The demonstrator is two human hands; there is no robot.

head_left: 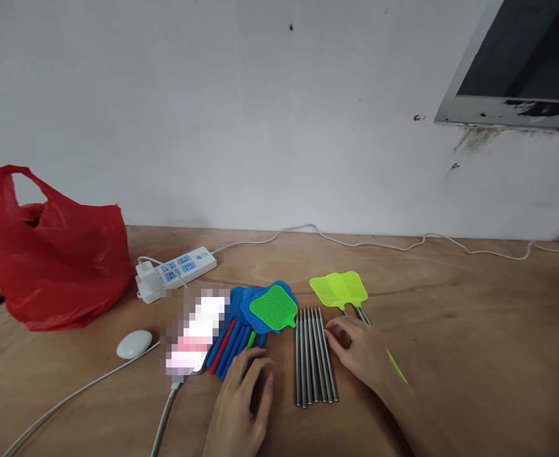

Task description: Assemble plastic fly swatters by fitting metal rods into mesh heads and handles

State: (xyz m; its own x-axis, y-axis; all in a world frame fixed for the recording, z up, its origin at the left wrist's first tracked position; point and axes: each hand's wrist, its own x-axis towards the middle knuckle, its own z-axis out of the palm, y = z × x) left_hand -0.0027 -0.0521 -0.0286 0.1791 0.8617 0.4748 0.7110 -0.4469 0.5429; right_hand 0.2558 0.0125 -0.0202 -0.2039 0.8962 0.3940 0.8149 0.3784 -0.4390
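My left hand (243,403) rests on the wooden table (474,330), fingers curled over the coloured handles of a pile of blue and green fly swatters (263,308). My right hand (358,352) lies with fingers stretched toward a row of several metal rods (313,355), fingertips touching the rightmost rod. Two yellow-green swatter heads (339,289) lie just beyond my right hand, their thin handles running under it.
A red plastic bag (51,254) sits at the left. A white power strip (177,270) with cables, a white oval device (134,343) and a blurred packet (198,333) lie nearby. A white wall stands behind the table.
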